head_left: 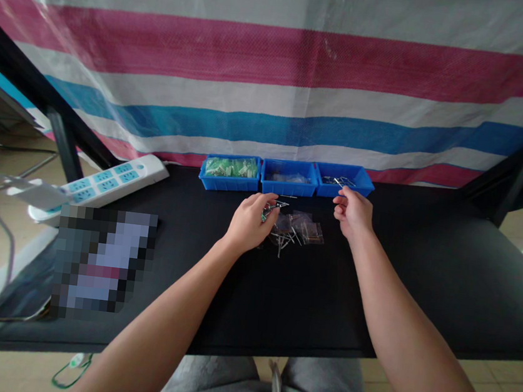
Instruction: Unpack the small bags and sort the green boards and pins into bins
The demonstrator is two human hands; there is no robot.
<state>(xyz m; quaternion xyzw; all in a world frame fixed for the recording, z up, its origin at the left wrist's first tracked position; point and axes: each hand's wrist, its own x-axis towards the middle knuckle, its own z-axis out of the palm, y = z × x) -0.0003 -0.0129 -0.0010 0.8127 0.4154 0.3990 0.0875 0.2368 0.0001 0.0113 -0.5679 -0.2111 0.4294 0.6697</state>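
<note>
My left hand [251,221] is curled around several thin, shiny metal pieces that look like screws [275,209], with a bit of green among them. Beneath and beside it, loose screws [285,239] are scattered on the black table along with small clear plastic bags [307,228]. My right hand [354,213] is at the front edge of the right blue bin [344,190], its thumb and fingers pinched together. A thin metal screw [337,182] shows at its fingertips, over the bin. More metal pieces lie inside that bin.
The left blue bin [229,183] holds green-and-clear packets; the middle blue bin [289,186] holds clear bags. A white power strip [107,183] with a plug and cable lies at the left, near a blurred-out object [112,261]. Black frame posts flank the table, and a striped sheet hangs behind.
</note>
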